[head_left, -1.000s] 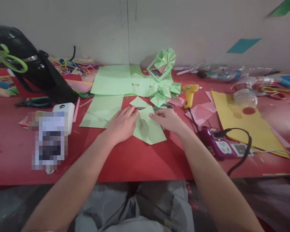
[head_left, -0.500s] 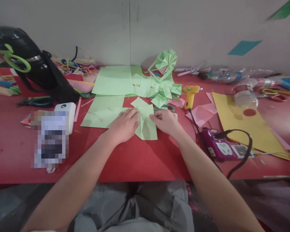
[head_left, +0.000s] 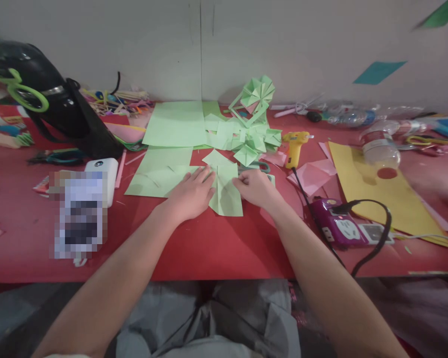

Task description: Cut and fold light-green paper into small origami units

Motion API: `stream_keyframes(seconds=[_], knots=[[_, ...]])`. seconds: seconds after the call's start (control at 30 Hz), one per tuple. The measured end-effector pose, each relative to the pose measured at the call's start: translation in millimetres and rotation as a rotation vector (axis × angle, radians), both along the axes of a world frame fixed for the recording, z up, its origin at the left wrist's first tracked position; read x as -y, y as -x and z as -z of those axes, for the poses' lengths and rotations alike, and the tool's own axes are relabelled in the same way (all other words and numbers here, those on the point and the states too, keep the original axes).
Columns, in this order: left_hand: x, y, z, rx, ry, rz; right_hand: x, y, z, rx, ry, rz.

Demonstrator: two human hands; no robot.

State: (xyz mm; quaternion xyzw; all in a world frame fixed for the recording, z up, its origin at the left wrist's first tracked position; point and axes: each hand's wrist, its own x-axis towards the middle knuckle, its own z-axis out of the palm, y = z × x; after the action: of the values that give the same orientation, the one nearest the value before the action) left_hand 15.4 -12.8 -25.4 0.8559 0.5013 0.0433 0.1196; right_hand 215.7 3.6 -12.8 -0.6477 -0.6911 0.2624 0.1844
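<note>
The creased green paper [head_left: 229, 196] lies on the red tabletop [head_left: 224, 253], between the two grips. The left grip [head_left: 192, 194] is spread flat, fingers stretched over the paper's left side, clasping nothing. The right grip [head_left: 256, 186] is curled nearly into a fist against the paper's right edge; whether it pinches that edge or only rests there, I cannot tell.

The paper should be very light, limp across its flat parts and a little stiffer along the crease, quick to slide and easy to tear or mark. A flat palm on one side and a light pinch at a free edge or corner would suit it best.

Just beyond the right grip lie scissors [head_left: 262, 166], their blades out of sight. Ahead of both grips are folded green pieces [head_left: 259, 139], overlapping so much that single shapes are hard to separate. A green sheet [head_left: 149, 171] reaches out from the left grip, partly covered by it. To the right of the right grip stand a yellow glue gun [head_left: 294, 149] and a purple power strip [head_left: 338, 223].

The paper's left edge is hidden under the fingers; a short dark line near its middle could be slit or shadow.
</note>
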Motion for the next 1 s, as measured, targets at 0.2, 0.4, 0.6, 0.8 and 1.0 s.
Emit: stream_keyframes(seconds=[0.2,0.4,0.6,0.8,1.0], knots=[[0.4,1.1,3.5,0.046,-0.014,-0.001,-1.6,0.3,-1.7,0.006,0.056,0.027],[0.9,-0.4,-0.8,-0.007,0.021,-0.005,-1.7,1.9,-1.2,0.025,0.046,0.033],[1.1,-0.4,0.5,0.008,0.013,-0.006,-1.4,0.8,1.2,0.027,0.026,0.022],[1.4,-1.9,1.7,0.01,0.01,-0.039,2.3,-3.4,-1.1,-0.144,0.105,0.007],[-0.8,-3.2,0.3,-0.024,-0.065,-0.05,1.0,-2.2,1.1,-0.062,0.075,-0.002]])
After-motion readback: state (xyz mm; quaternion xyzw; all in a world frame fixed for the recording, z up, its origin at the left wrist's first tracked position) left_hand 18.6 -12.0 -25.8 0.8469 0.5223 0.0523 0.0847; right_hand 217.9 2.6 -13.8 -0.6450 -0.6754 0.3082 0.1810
